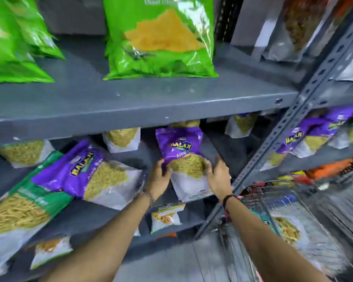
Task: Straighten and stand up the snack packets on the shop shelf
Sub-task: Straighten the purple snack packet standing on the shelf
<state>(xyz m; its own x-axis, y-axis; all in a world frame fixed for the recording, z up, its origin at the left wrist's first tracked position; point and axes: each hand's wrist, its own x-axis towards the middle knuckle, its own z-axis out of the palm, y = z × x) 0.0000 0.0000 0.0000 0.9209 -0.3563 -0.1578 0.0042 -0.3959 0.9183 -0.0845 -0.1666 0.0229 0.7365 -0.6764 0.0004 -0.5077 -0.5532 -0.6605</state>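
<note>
We clasp the purple packet (180,159) between our left hand (158,178) and right hand (217,178), squeezing its sides to stand it upright on the shelf (130,155).

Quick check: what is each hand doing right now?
Left hand: closed on the left edge of the upright purple packet.
Right hand: closed on the same packet's right edge.

Bare shelf (222,151) right of packet (183,159)
</note>
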